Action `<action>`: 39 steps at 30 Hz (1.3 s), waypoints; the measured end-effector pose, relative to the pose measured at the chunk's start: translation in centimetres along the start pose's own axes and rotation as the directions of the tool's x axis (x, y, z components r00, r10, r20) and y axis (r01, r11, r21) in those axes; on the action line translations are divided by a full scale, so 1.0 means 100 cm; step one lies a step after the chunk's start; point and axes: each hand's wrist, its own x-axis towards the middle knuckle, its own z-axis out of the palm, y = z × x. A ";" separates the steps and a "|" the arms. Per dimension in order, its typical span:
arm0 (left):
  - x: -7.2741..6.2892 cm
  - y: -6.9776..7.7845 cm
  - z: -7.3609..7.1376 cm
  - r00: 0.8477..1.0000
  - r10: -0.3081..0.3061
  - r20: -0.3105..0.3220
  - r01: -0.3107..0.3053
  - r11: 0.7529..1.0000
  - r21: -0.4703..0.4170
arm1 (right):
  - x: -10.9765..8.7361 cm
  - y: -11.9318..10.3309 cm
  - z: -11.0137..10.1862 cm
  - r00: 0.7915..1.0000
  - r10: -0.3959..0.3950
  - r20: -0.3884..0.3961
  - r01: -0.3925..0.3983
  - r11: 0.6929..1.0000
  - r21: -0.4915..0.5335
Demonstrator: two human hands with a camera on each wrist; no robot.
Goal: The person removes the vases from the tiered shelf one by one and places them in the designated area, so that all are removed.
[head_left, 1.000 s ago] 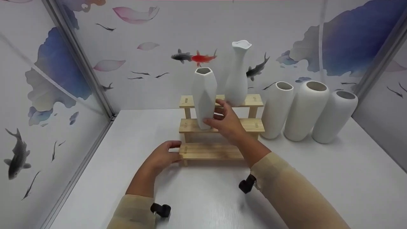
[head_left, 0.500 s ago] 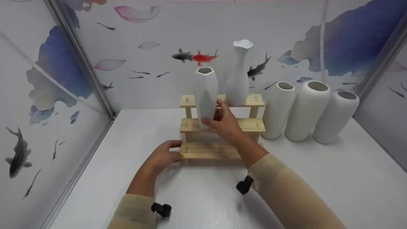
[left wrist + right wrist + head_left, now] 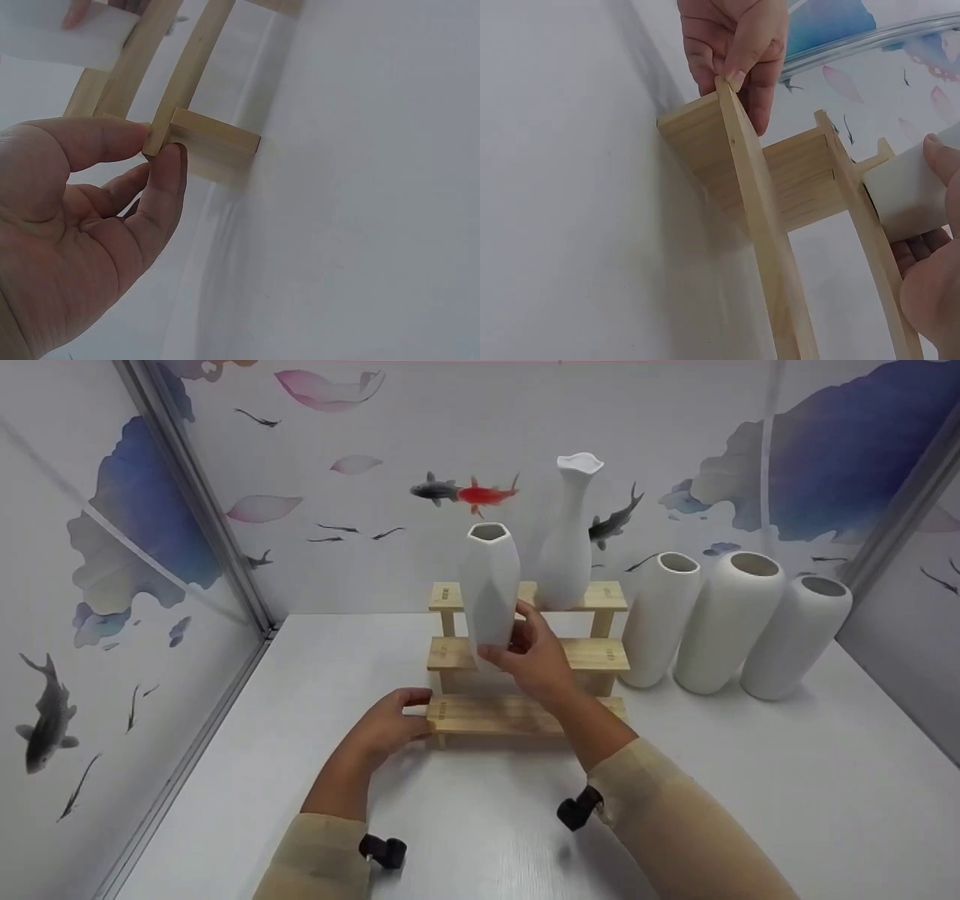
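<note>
A white faceted vase (image 3: 491,574) stands nearly upright at the middle board of a three-step wooden stand (image 3: 525,716). My right hand (image 3: 536,660) grips its lower part from the right, thumb in front. The vase's base lies at the board's front edge; the right wrist view shows the lower vase (image 3: 907,191) close against that board, and whether it touches is unclear. My left hand (image 3: 386,726) pinches the left end of the lowest board, as the left wrist view shows with the thumb and fingertips of the left hand (image 3: 90,217) on either side of the wood.
On the top board stands a tall white vase (image 3: 566,540) with a wavy rim, just behind my right hand. Three white rounded vases (image 3: 727,622) are grouped on the white table (image 3: 480,825) right of the stand. Printed wall panels (image 3: 360,562) enclose the back and sides.
The faceted vase has come slightly down and forward with my right hand. My left hand keeps its pinch on the lowest board. The head view has shifted a little.
</note>
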 end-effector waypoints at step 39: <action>0.003 -0.002 0.001 1.000 0.011 0.008 -0.011 0.999 -0.036 | -0.086 0.023 -0.107 0.992 0.077 -0.096 -0.079 0.997 -0.024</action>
